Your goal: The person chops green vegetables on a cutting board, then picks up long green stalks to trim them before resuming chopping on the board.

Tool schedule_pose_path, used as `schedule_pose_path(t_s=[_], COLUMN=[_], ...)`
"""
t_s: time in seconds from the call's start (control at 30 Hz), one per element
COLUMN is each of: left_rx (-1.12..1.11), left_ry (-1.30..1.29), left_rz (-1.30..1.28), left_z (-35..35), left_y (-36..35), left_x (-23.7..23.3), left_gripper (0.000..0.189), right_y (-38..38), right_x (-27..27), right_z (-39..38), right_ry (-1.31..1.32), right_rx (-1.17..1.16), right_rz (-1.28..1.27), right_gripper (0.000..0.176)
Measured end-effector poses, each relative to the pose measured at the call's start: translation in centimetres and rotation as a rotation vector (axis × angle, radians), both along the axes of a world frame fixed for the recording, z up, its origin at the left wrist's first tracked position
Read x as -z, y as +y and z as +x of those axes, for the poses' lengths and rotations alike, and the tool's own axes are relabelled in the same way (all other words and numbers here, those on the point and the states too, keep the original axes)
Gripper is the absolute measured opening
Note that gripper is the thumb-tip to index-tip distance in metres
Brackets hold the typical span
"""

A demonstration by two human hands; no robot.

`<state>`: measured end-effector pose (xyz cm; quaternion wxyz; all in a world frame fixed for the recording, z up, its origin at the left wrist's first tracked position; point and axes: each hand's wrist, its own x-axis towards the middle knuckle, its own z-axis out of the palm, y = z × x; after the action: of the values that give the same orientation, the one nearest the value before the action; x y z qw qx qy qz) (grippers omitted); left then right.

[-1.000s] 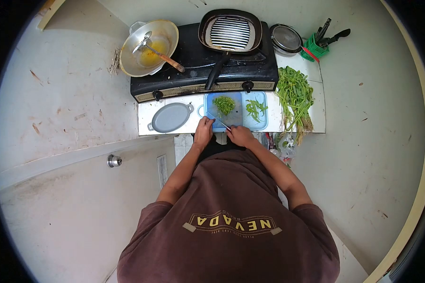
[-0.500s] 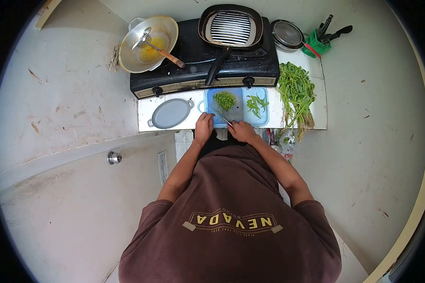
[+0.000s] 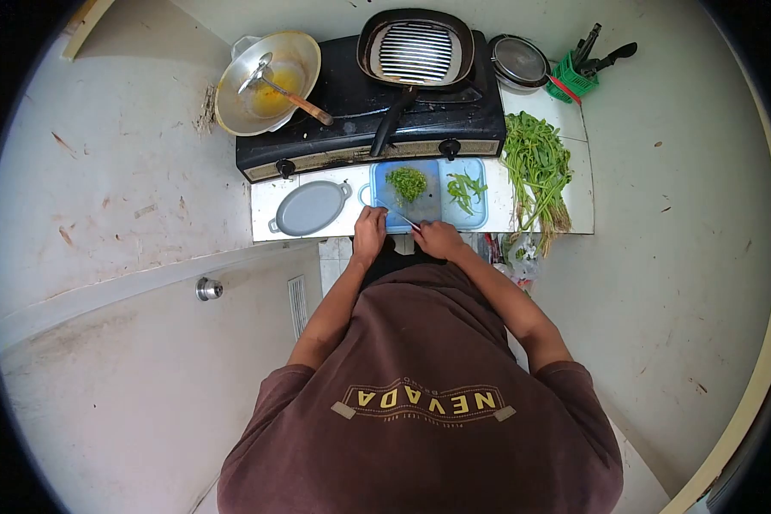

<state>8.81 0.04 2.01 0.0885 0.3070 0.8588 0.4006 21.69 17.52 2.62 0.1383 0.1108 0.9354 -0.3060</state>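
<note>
My right hand (image 3: 439,239) is closed around the handle of a knife (image 3: 397,214). Its thin blade slants up and left over the front of a blue cutting board (image 3: 475,219). Beside the board's front left corner, my left hand (image 3: 369,233) has its fingers pinched together near the blade; what they hold, if anything, is too small to make out. A heap of finely chopped greens (image 3: 407,183) lies on the board beyond the blade. Several loose green leaves (image 3: 464,190) are spread on the board's right part.
Left of the board lies a grey oval plate (image 3: 308,209); a bunch of leafy greens (image 3: 537,158) is on the right. Behind, the black stove (image 3: 343,94) bears a wok (image 3: 231,103) with a ladle (image 3: 298,102) and a grill pan (image 3: 415,86). A green basket (image 3: 571,79) holds knives.
The knife blade has tilted slightly lower, its tip shifting a little to the left. Both hands stay at nearly the same spots.
</note>
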Motion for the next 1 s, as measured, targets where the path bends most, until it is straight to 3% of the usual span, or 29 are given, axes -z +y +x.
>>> schedule_pose_path(t_s=[0.33, 1.0], left_rx=[0.007, -0.024], left_ry=[0.018, -0.041], left_rz=[0.092, 0.054], left_z=[-0.9, -1.1], left_y=[1.8, 2.4], left_x=[0.7, 0.4], left_gripper=[0.011, 0.01], right_y=[0.7, 0.1], right_x=[0.6, 0.1], right_z=[0.5, -0.8], right_ry=[0.096, 0.02], right_rx=[0.092, 0.063], right_rz=[-0.025, -0.001], right_gripper=[0.049, 0.046])
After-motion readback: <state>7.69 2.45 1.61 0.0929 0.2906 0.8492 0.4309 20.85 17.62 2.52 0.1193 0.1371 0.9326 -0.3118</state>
